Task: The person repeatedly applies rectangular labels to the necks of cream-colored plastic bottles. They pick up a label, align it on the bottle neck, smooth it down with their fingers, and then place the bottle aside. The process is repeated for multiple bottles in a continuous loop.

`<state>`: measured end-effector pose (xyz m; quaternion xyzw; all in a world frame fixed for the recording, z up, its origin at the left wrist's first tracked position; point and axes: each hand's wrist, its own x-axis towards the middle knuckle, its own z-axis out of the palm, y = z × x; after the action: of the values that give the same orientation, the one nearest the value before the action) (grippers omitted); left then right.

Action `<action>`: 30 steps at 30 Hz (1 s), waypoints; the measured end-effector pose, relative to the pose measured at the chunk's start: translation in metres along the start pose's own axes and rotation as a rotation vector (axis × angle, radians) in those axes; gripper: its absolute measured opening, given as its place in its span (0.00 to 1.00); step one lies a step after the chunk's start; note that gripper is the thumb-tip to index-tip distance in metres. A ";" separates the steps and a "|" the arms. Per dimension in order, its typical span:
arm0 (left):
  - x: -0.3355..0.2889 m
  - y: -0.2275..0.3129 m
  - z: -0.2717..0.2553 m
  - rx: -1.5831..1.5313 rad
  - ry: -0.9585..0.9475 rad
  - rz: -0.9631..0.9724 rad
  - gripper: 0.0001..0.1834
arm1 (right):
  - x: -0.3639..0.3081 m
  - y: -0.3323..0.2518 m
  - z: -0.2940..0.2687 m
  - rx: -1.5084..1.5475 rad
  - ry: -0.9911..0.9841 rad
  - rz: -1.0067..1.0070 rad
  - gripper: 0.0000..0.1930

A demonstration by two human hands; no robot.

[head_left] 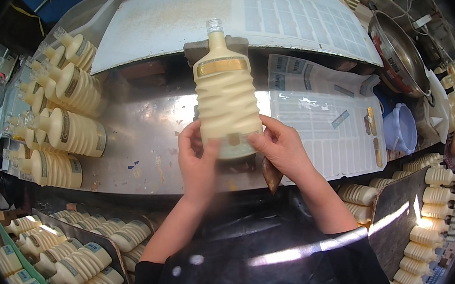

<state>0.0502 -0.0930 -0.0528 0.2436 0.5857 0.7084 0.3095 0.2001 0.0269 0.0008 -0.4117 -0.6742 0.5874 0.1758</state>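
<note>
A cream-coloured bottle (pixel 225 100) with wavy ridges, a clear screw neck and a gold label band lies in front of me, its neck pointing away. Behind its neck and shoulder is a grey, worn block (pixel 241 45). My left hand (pixel 198 161) closes around the lower left side of the bottle. At the lower right, my right hand (pixel 285 148) grips it, the thumb pressed beside a small square label near the clear base. Below that hand a brown pointed piece (pixel 271 176) shows; whether I hold it, I cannot tell.
Finished-looking cream bottles (pixel 74 131) lie stacked at the left of the metal table (pixel 144 132). On the right, a label sheet (pixel 319 124) carries loose labels beside a pale blue bucket (pixel 399 129) and a large pan (pixel 401 49). Crates of bottles (pixel 76 262) stand at both sides.
</note>
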 end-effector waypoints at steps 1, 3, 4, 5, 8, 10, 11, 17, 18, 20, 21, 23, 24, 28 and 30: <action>0.000 0.000 0.000 0.001 -0.001 0.002 0.27 | 0.000 0.000 0.000 -0.012 0.000 -0.007 0.25; 0.000 0.001 0.000 0.002 -0.003 0.006 0.27 | 0.001 0.000 0.000 -0.026 0.002 -0.016 0.25; 0.000 0.000 -0.001 0.007 -0.003 0.008 0.27 | 0.001 0.000 0.000 -0.028 0.003 -0.018 0.24; 0.000 0.000 -0.001 0.013 -0.004 0.010 0.27 | 0.001 0.000 0.000 -0.030 0.005 -0.021 0.24; 0.000 0.001 -0.001 0.026 -0.015 0.018 0.26 | 0.001 0.002 -0.001 -0.032 0.003 -0.025 0.25; 0.000 0.000 -0.002 -0.008 -0.011 0.012 0.24 | 0.000 -0.007 -0.004 0.015 -0.068 0.081 0.25; 0.001 0.000 -0.003 -0.047 -0.006 0.003 0.23 | 0.000 -0.010 -0.006 0.039 -0.103 0.135 0.24; 0.003 -0.012 -0.020 -0.100 -0.087 -0.018 0.23 | 0.002 0.017 -0.009 0.201 -0.110 -0.110 0.23; 0.003 -0.012 -0.020 -0.113 -0.096 -0.016 0.23 | 0.003 0.021 -0.006 0.201 -0.091 -0.166 0.23; 0.000 -0.010 -0.019 -0.109 -0.108 0.035 0.24 | 0.002 0.018 -0.004 0.177 -0.099 -0.085 0.24; -0.001 -0.009 -0.017 -0.108 -0.118 0.061 0.24 | 0.001 0.016 -0.004 0.161 -0.094 -0.060 0.24; -0.002 -0.008 -0.014 -0.148 -0.145 0.065 0.26 | -0.002 0.011 -0.002 0.130 -0.077 -0.023 0.24; -0.002 -0.007 -0.013 -0.168 -0.158 0.067 0.26 | -0.003 0.008 -0.001 0.112 -0.067 -0.013 0.24; -0.002 -0.007 -0.012 -0.106 -0.113 0.012 0.30 | -0.004 0.003 0.001 0.027 -0.035 -0.015 0.26; -0.002 -0.006 -0.013 -0.118 -0.119 0.002 0.30 | -0.003 0.004 0.001 0.022 -0.032 -0.025 0.27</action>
<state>0.0437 -0.1028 -0.0613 0.2671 0.5236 0.7262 0.3566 0.2028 0.0237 -0.0023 -0.3918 -0.6755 0.5991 0.1766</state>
